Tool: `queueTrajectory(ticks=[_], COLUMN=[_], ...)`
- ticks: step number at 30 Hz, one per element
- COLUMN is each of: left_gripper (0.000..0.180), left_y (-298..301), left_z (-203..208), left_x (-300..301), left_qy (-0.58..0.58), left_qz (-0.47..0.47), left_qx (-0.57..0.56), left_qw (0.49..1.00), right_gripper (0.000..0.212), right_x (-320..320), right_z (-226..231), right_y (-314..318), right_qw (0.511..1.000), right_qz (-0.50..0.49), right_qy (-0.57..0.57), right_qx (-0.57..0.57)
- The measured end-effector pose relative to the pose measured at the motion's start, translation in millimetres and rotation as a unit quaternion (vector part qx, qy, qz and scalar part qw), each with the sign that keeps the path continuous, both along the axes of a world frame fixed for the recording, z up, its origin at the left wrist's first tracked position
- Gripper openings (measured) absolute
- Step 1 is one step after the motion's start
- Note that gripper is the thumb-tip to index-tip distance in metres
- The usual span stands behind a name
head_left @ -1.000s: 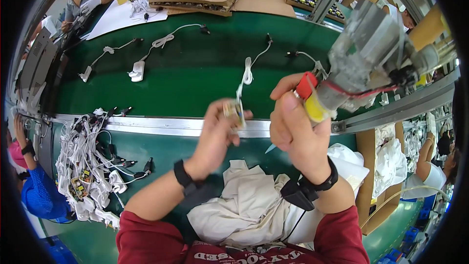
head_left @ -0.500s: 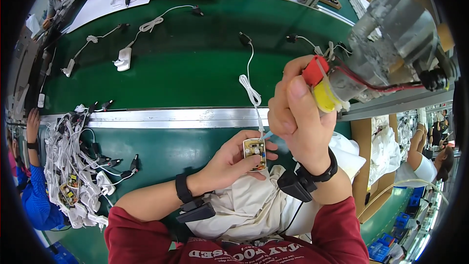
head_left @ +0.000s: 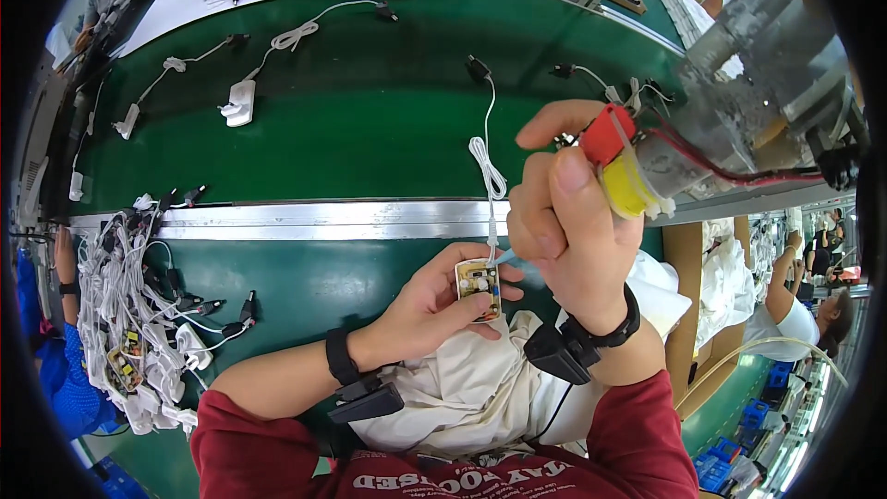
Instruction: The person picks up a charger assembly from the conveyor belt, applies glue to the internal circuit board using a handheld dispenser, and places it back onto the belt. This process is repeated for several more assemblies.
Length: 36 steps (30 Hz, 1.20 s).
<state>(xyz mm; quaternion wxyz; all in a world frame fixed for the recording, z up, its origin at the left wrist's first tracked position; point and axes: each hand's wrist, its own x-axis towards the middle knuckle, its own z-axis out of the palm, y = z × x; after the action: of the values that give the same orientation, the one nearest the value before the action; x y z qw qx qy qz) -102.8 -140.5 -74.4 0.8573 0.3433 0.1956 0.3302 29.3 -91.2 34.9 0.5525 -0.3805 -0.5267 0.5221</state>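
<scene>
My left hand (head_left: 442, 300) is closed around a small white adapter case (head_left: 479, 291) with its circuit board facing up. From its top a coiled white cable (head_left: 485, 166) runs onto the green belt, ending in a black plug. Raised at the right, my right hand (head_left: 577, 222) grips a wired hand tool (head_left: 617, 162) with a red switch, a yellow band and a grey cylinder. Its index finger is lifted off the switch. A light-blue tip (head_left: 506, 257) shows below the right hand, beside the case; whether it belongs to the tool is hidden.
At left lies a tangled pile of white adapters and cables (head_left: 129, 314). More corded adapters (head_left: 238, 103) rest on the belt (head_left: 370, 129) beyond a metal rail (head_left: 370, 222). A cardboard box (head_left: 684, 296) stands right; several other people work nearby.
My right index finger has lifted away from the red switch. The cable of the held adapter appears slightly further right on the belt. My left hand keeps its hold.
</scene>
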Motion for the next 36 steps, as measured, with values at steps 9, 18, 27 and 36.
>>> queueTrajectory(ticks=[9,18,27,36], left_gripper=[0.037,0.036,0.036,0.035], left_y=[8,9,9,11], left_z=[-7,-9,-17,-23], left_x=[-10,-19,-24,-26], left_qy=[-0.013,-0.019,-0.042,-0.056], left_qz=[0.045,0.054,0.066,0.07], left_qx=[-0.083,-0.085,-0.088,-0.096], left_qw=[0.996,0.995,0.993,0.991], right_gripper=[0.027,0.03,0.03,0.031], right_x=[-8,-12,-15,-23], right_z=[-6,-11,-14,-18], right_y=[-8,-10,-10,-11], right_qw=[0.999,0.997,0.997,0.998], right_qz=[0.037,0.071,0.074,0.055], right_qy=[0.012,-0.042,-0.031,-0.03], right_qx=[0.01,0.006,0.013,-0.001])
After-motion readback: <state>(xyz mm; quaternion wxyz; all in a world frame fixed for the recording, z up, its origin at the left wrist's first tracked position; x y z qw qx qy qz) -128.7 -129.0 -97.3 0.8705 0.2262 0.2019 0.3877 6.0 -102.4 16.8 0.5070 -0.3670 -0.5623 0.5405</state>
